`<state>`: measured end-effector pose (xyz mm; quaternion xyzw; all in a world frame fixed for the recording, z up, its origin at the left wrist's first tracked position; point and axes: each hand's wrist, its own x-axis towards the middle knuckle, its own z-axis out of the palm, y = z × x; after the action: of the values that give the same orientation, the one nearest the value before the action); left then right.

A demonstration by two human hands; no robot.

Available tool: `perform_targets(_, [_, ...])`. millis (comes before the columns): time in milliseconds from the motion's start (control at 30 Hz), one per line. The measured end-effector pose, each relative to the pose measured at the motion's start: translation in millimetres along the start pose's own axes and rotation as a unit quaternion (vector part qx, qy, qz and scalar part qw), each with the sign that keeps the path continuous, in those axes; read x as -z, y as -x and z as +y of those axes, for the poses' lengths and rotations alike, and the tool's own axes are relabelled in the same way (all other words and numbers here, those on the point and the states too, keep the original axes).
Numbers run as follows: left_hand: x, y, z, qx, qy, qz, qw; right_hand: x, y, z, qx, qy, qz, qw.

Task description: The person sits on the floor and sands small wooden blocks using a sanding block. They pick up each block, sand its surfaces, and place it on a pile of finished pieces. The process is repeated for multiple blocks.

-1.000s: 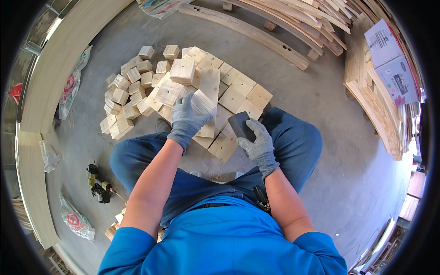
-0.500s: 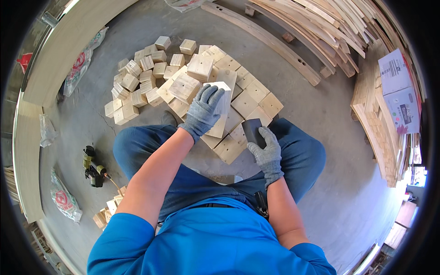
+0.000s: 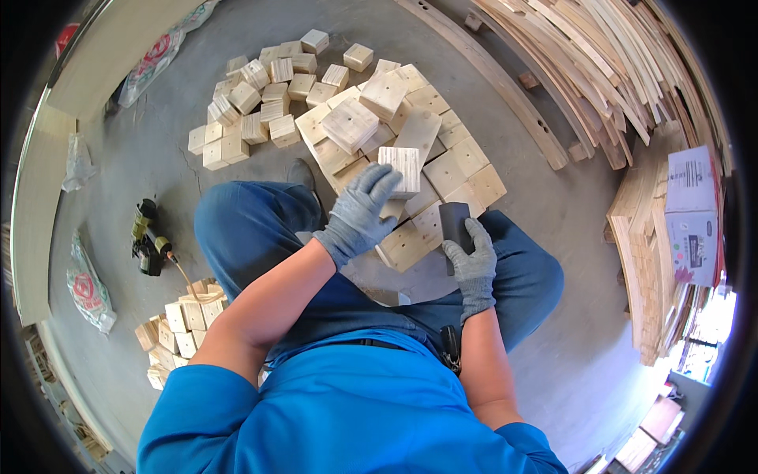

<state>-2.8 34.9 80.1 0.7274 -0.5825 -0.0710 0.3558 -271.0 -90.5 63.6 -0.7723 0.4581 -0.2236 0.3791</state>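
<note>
My left hand (image 3: 362,212), in a grey knitted glove, has its fingers stretched out. Its fingertips are at the near left side of a squared wooden block (image 3: 400,167) with a striped grain, which rests on the wooden pieces in front of me. Whether they still touch the block I cannot tell. My right hand (image 3: 473,262), gloved as well, grips a dark grey rectangular block (image 3: 455,225) upright over my right thigh. Under the striped block lies a layer of pale wooden blocks (image 3: 466,162). Two larger blocks sit on top of it, one of them a cube (image 3: 350,125).
Many loose wooden blocks (image 3: 245,99) lie on the floor at the far left. A nail gun-like tool (image 3: 148,237) with a hose stands left, near stacked small blocks (image 3: 189,320). Long wooden strips (image 3: 568,55) and a carton (image 3: 691,213) are at the right.
My left hand has slid off the striped block toward me, its fingers loosening. My right hand keeps the dark block. The whole view has shifted slightly.
</note>
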Motion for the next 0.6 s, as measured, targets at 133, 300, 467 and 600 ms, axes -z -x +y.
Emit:
perform_targets(133, [19.7, 2.7, -18.1, 0.192, 0.068, -0.020, 0.979, 3.3, 1.7, 2.1, -0.031, -0.010, -0.003, 0.999])
perform_targets(300, [13.2, 4.8, -53.0, 0.299, 0.054, -0.102, 0.947, 1.2, 1.2, 2.8, -0.036, 0.005, -0.020, 0.999])
perform_targets(467, [-0.8, -4.5, -48.5, 0.269, 0.080, -0.124, 0.952, 3.7, 2.3, -4.8, -0.046, 0.020, -0.035, 0.998])
perform_targets(600, [5.0, -15.5, -35.1, 0.226, 0.134, -0.092, 0.961, 5.8, -1.9, -10.8, -0.051, 0.000, -0.026, 0.998])
